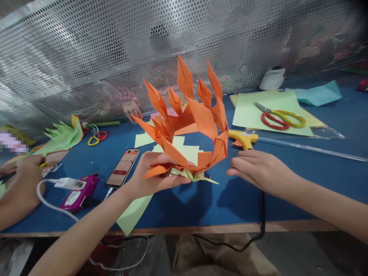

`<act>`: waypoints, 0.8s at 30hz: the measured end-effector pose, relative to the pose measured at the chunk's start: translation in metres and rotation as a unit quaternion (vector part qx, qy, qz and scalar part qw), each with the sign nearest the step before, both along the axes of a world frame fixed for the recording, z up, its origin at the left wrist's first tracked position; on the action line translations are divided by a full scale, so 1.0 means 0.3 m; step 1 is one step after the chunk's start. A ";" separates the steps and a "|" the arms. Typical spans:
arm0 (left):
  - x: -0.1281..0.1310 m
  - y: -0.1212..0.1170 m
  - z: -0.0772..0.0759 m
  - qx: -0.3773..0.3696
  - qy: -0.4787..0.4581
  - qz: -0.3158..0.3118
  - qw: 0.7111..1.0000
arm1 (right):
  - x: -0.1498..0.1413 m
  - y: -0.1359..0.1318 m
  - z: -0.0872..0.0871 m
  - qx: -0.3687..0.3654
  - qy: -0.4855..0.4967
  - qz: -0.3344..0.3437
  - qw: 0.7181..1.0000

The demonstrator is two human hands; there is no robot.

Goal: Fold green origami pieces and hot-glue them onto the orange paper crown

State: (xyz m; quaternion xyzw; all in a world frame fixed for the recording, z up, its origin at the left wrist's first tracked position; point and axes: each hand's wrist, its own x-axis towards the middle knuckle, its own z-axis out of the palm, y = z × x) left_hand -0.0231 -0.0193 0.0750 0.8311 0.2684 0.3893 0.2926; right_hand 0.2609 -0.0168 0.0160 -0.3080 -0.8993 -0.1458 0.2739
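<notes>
Head view, my left fingers (176, 181) held the orange paper ring (201, 117) above the desk (172, 214), my right fingers (243, 165) gripped the yellow glue gun (244, 138), a phone (123, 168) lay left of the ring.

The ring-shaped orange folded-paper crown (220, 147) blocks the middle, the upright silver perforated-metal sheet (115, 50) the back. Below the crown, a bare stretch of blue bench (184, 214) lies open between the pale-green paper strip (135, 214) and the thin black cable (262, 211); the yellow glue gun (241, 136) obstructs just right of the crown.
</notes>
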 end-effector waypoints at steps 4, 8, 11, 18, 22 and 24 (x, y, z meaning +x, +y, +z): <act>0.004 0.000 -0.008 -0.008 0.004 -0.009 1.000 | -0.020 -0.039 0.029 0.012 0.023 0.015 1.000; 0.010 -0.007 -0.016 -0.059 0.029 -0.005 0.998 | -0.069 -0.102 0.072 -0.004 0.100 0.037 0.994; 0.026 -0.013 -0.014 -0.084 0.028 0.000 0.996 | -0.113 -0.134 0.088 -0.009 0.143 0.035 0.989; 0.080 -0.029 0.002 -0.234 0.003 0.113 0.966 | -0.167 -0.142 0.089 -0.275 0.306 0.002 0.911; 0.103 -0.026 0.006 -0.306 -0.009 0.130 0.943 | -0.179 -0.140 0.081 -0.409 0.394 -0.034 0.822; 0.110 -0.021 0.004 -0.314 -0.011 0.131 0.940 | -0.184 -0.139 0.073 -0.422 0.419 -0.039 0.803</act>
